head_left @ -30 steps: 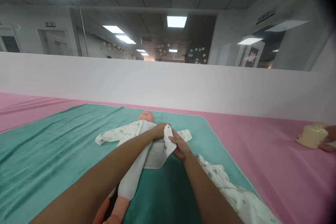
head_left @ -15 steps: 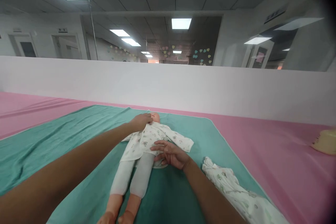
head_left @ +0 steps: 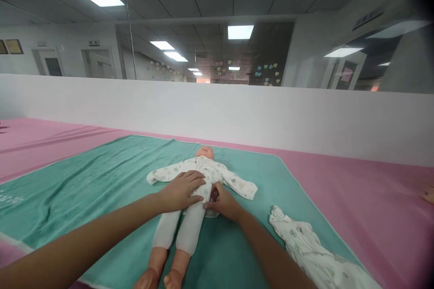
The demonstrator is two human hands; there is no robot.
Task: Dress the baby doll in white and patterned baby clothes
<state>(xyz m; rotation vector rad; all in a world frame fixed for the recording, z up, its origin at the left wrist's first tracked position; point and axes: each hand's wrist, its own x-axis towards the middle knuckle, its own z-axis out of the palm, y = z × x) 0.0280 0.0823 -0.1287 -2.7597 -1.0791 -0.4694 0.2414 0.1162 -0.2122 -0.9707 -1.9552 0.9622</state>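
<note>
A baby doll point(head_left: 205, 152) lies on its back on a teal towel point(head_left: 111, 176), head at the far end and bare feet towards me. It wears a white printed baby shirt point(head_left: 214, 170), sleeves spread to both sides, and plain white leggings point(head_left: 190, 230). My left hand point(head_left: 183, 192) rests flat over the shirt's front at the belly, fingers stretched out. At the doll's side by the hip, my right hand point(head_left: 225, 203) has its fingers curled round the shirt's edge; the fingertips are partly hidden.
A crumpled white printed cloth garment point(head_left: 312, 244) lies on the towel at the right. Pink sheeting point(head_left: 366, 198) surrounds the towel. Behind stands a low white wall point(head_left: 217, 110) with glass above it. Part of a tan object point(head_left: 429, 194) shows at the right edge.
My left hand has moved from the doll's neck down to its belly. My right hand has curled its fingers at the shirt's side. The doll's far-left sleeve now shows fully.
</note>
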